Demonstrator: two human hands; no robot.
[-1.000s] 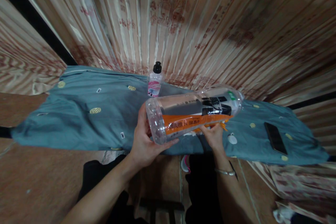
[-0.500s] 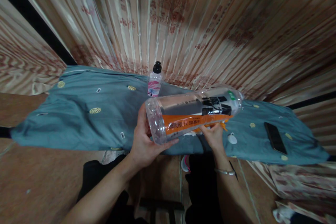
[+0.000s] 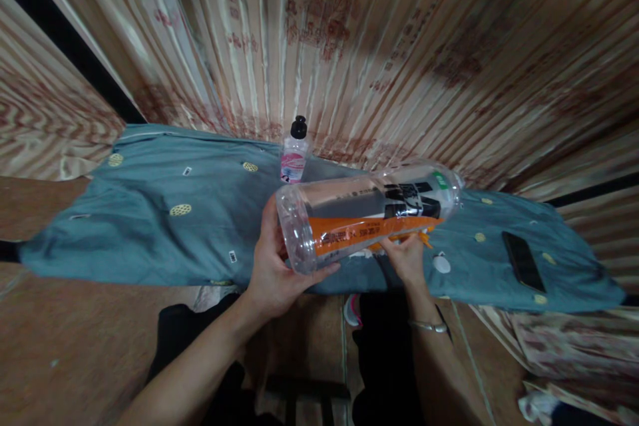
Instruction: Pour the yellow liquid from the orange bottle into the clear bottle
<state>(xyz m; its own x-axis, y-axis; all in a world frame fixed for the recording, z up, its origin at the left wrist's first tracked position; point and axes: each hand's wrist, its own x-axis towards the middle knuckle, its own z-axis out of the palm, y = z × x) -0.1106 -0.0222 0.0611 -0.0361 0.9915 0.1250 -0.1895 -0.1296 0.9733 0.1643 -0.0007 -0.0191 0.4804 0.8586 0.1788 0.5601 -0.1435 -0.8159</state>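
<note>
A large clear plastic bottle (image 3: 349, 213) with an orange, black and grey label lies tilted on its side in the air, its neck toward the right. My left hand (image 3: 274, 273) is wrapped round its base, thumb along the lower side. Under the bottle's middle, my right hand (image 3: 407, 256) is closed, fingertips pressed together at the lower edge of the label. A bit of something orange (image 3: 426, 237) sticks out past those fingers; its kind is unclear, and the bottle partly hides it. Behind the bottle stands a small clear squeeze bottle (image 3: 293, 160) with a black cap and pink label.
A blue-green cloth (image 3: 150, 226) covers the narrow board in front of me. On its right part lie a black phone (image 3: 523, 261) and a round white disc (image 3: 442, 263). A pleated, patterned curtain (image 3: 324, 33) hangs behind. Dark frame bars (image 3: 74, 40) run at both sides.
</note>
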